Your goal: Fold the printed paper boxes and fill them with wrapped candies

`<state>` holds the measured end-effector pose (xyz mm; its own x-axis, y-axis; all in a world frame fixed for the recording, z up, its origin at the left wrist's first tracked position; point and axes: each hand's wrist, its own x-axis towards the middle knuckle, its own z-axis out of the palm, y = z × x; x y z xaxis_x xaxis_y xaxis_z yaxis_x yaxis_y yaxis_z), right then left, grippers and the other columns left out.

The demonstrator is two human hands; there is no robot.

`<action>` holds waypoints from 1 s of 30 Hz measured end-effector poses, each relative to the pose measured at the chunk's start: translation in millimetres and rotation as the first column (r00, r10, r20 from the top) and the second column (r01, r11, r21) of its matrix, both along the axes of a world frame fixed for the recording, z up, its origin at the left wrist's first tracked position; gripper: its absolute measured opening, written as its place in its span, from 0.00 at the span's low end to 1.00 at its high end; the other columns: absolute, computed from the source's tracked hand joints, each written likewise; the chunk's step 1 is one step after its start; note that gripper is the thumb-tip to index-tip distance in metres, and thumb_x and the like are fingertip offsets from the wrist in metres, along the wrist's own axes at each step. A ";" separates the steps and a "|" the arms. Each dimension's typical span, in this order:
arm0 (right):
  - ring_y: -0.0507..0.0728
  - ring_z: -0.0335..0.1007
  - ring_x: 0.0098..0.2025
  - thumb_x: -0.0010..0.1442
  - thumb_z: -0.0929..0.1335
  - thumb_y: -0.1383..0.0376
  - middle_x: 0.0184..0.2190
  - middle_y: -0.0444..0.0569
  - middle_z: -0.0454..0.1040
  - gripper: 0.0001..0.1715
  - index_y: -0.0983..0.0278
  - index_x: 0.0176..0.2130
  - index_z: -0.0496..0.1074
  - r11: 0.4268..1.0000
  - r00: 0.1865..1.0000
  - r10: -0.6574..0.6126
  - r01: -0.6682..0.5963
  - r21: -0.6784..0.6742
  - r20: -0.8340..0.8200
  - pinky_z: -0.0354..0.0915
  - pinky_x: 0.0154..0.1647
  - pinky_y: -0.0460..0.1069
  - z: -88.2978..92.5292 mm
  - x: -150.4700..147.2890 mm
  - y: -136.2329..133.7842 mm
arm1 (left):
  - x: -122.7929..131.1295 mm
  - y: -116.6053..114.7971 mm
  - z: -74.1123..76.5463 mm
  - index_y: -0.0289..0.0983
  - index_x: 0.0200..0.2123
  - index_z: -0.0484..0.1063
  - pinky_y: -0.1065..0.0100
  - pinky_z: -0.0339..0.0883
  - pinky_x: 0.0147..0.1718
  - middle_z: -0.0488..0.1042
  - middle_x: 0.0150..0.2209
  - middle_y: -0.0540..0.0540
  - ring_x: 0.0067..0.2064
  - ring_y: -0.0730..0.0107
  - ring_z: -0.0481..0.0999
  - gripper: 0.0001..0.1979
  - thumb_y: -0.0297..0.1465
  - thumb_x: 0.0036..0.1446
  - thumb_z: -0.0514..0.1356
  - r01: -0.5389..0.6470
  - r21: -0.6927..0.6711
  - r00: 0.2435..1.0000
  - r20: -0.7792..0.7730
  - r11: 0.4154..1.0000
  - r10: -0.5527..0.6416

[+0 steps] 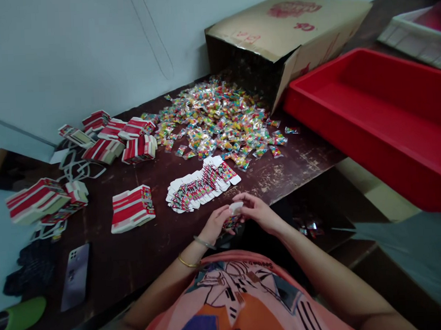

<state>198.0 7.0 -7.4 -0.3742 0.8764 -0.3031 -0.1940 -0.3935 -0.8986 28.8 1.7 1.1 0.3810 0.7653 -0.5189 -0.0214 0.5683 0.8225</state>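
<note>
My left hand (218, 223) and my right hand (258, 212) meet at the near edge of the dark wooden table (165, 246). Both pinch a small printed carton (235, 214) with a white flap on top. Just beyond them lies a fanned row of flat printed cartons (201, 184). Further back spreads a heap of colourful wrapped candies (218, 118), spilling from a tipped cardboard box (283, 31).
Red-and-white carton stacks (132, 208) (35, 200) (138, 148) lie left and centre. A phone (75, 276), a green cylinder (19, 316) and a dark cloth (29, 266) sit at the near left. A red plastic tray (380, 112) stands on the right, with a white basket (417, 36) behind it.
</note>
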 end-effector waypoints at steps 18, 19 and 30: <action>0.57 0.70 0.45 0.62 0.67 0.62 0.45 0.49 0.77 0.17 0.55 0.51 0.74 0.838 0.913 -0.177 -0.057 0.543 0.368 0.66 0.47 0.53 1.0 15.1 -15.9 | 4.5 -5.9 -6.3 0.36 0.51 0.68 0.70 0.71 0.22 0.73 0.36 0.43 0.31 0.68 0.74 0.23 0.41 0.55 0.62 0.065 -0.136 0.967 0.253 0.989 -0.028; 0.56 0.70 0.44 0.62 0.67 0.63 0.44 0.49 0.77 0.16 0.55 0.51 0.74 0.848 0.904 -0.191 -0.044 0.527 0.383 0.67 0.46 0.52 -1.2 16.9 -19.8 | 11.5 -10.1 -10.7 0.36 0.51 0.67 0.69 0.72 0.23 0.73 0.37 0.43 0.32 0.67 0.75 0.24 0.41 0.55 0.61 0.057 -0.150 0.962 0.271 0.987 -0.014; 0.59 0.69 0.46 0.63 0.65 0.57 0.41 0.50 0.77 0.14 0.59 0.41 0.78 0.855 0.702 -0.091 -0.308 0.416 0.706 0.64 0.49 0.55 34.8 110.8 -9.9 | 11.2 1.1 -3.1 0.39 0.53 0.68 0.66 0.68 0.41 0.70 0.52 0.38 0.49 0.62 0.71 0.23 0.39 0.55 0.62 0.137 -0.093 0.969 0.220 0.986 -0.113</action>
<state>308.8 -2.9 27.4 -0.3383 0.9382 -0.0728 0.5618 0.1393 -0.8154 40.0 2.7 -2.0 0.5808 0.6489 -0.4914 -0.1128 0.6621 0.7409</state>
